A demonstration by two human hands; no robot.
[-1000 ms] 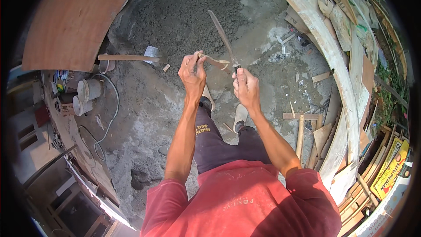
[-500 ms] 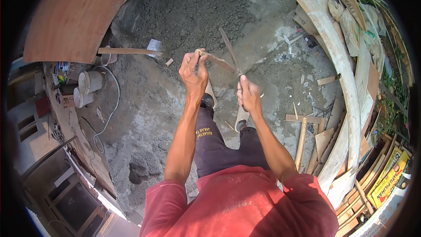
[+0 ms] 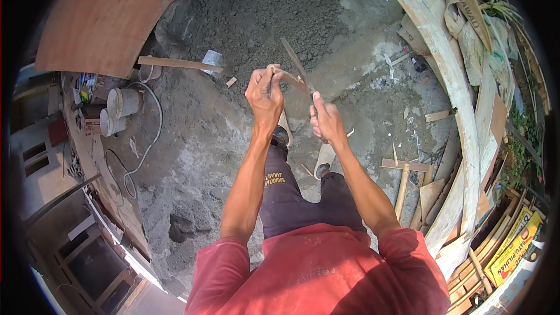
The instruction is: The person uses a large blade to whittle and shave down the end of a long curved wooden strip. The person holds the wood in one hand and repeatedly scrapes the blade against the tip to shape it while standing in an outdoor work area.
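Far left of the knife (image 3: 294, 58) and up is a big brown board (image 3: 111, 20), flat and smooth. Lower down, left of the knife, are two round, pale, dusty buckets (image 3: 121, 104), and a thin, bendy hose (image 3: 160, 118) loops by them. Just left of the knife, the left hand (image 3: 265, 99) has its fingers pinched on one end of the stick (image 3: 289, 74). The stick is a thin, flat bit of wood, and its other end is by the blade; I can't tell if they touch. It should be light, a bit stiff and easy to snap, so the end away from the blade seems best to hold. The knife is long and thin and should be hard and heavier, best held by its grip. At its low end, the right hand (image 3: 328, 121) has its fingers wrapped round that grip. Far right of the knife are long, pale, rough planks (image 3: 449, 61).
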